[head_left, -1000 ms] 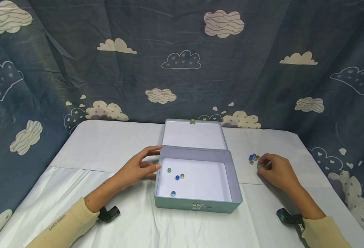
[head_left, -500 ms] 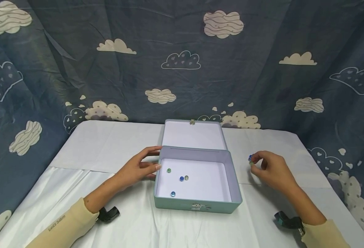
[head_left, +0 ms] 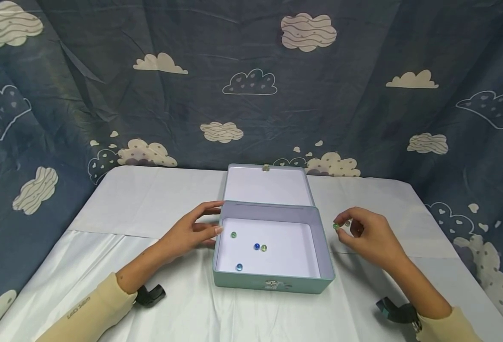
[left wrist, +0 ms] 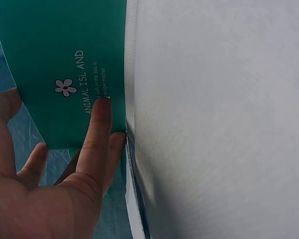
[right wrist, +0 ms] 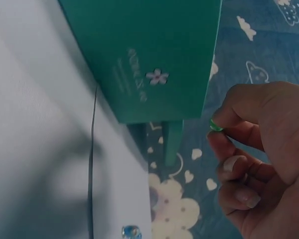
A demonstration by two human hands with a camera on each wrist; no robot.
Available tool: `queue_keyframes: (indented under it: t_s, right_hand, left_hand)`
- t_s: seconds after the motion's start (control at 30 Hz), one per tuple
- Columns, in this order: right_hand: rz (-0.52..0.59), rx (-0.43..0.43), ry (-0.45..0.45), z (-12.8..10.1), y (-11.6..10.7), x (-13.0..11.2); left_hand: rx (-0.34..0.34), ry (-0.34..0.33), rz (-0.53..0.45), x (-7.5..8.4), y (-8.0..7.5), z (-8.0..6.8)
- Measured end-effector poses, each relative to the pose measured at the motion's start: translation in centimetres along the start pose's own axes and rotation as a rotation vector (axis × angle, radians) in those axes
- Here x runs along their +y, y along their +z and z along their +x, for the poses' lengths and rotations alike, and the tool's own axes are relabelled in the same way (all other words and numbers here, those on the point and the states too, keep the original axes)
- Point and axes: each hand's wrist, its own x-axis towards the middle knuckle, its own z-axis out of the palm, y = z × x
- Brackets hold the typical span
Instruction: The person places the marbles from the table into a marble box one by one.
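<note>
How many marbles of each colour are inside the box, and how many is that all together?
Blue: 2, the dark blue marble and the light blue marble
Green: 2, the green marble and the yellowish-green marble
Total inside the green box: 4

Draped-off wkspc, type unclear: cloud-print bkdrop (head_left: 200,104) behind white-clothed tbl (head_left: 183,304)

Right-hand grip (right wrist: 279,149) pinching a green marble (right wrist: 216,125), flower-printed green box (right wrist: 149,45) nearby, cloud-patterned cloth (right wrist: 234,52) behind
</note>
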Motion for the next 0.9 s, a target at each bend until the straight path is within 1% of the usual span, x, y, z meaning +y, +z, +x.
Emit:
queue_keyframes:
  t_s: [0.3, 0.63, 0.9]
  right_hand:
    - [0.067, -0.034, -0.016, -0.2, 0.1, -1.3]
    - [0.090, -0.052, -0.053, -0.3, 0.3, -1.7]
    - [0.108, -0.048, -0.076, -0.4, 0.4, -1.9]
  left_hand:
    - [0.005, -0.010, 0.003, -0.1, 0.0, 0.0]
    - [0.007, -0.006, 0.012, -0.2, 0.0, 0.1]
    - [0.007, -0.005, 0.015, -0.2, 0.0, 0.1]
